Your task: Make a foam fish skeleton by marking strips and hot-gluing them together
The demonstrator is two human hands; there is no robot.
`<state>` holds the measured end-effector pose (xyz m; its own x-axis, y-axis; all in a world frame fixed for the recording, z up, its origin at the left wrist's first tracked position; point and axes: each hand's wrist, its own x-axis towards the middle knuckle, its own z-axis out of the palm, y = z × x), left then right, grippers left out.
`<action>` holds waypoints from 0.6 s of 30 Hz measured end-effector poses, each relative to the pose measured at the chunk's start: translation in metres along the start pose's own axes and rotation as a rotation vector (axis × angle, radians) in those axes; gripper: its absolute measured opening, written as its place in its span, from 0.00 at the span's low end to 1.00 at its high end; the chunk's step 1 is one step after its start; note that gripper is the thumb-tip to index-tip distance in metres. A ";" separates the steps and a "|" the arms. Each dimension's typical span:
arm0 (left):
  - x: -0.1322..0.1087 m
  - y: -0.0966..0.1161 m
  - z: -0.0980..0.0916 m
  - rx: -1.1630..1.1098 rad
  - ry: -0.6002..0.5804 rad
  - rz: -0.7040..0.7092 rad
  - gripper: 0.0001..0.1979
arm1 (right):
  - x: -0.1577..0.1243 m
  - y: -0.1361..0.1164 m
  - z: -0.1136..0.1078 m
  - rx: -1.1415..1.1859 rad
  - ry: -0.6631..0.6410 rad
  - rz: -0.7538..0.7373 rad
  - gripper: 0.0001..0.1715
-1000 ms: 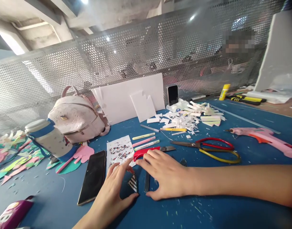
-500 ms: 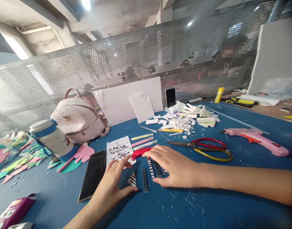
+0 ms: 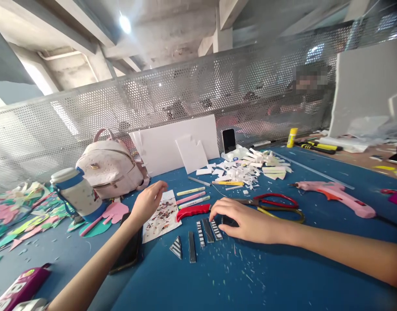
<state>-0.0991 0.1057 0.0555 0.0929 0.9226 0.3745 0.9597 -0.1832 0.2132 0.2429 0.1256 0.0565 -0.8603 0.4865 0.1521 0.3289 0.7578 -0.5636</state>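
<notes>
My left hand (image 3: 149, 202) is raised over the left edge of a white sheet with dark specks (image 3: 164, 216), near a black phone (image 3: 129, 246). Its fingers are loosely bent, and I see nothing in them. My right hand (image 3: 239, 219) rests low over the table, fingers curved and thumb apart, beside a striped strip (image 3: 217, 230). A dark strip (image 3: 208, 230) and another striped strip (image 3: 200, 233) lie next to it. Further left are a separate dark strip (image 3: 192, 247) and a small striped triangle (image 3: 176, 247). A red-handled cutter (image 3: 193, 211) lies just behind them.
Scissors (image 3: 279, 201) lie partly behind my right hand. A pink glue gun (image 3: 337, 194) is to the right. Pens (image 3: 192, 197), white foam scraps (image 3: 242, 170) and white boards (image 3: 172, 144) are behind. At left stand a bottle (image 3: 77, 194) and a pink backpack (image 3: 109, 166).
My left hand has moved up and away from the striped triangle, toward the speckled sheet. My right hand has shifted slightly right, uncovering the strips and cutter. The view has tilted up a little.
</notes>
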 end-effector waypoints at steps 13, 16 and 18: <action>0.064 -0.043 0.040 0.301 -0.138 -0.023 0.15 | 0.002 0.006 -0.029 0.004 0.094 -0.013 0.12; 0.067 -0.045 0.044 0.278 -0.116 -0.010 0.15 | -0.006 0.007 -0.028 0.009 0.091 0.010 0.12; 0.069 -0.047 0.045 0.237 -0.099 -0.018 0.15 | -0.011 0.007 -0.027 0.015 0.084 0.021 0.11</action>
<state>-0.1254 0.1930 0.0304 0.0894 0.9559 0.2799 0.9957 -0.0924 -0.0026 0.2652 0.1373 0.0730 -0.8176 0.5371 0.2074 0.3397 0.7409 -0.5794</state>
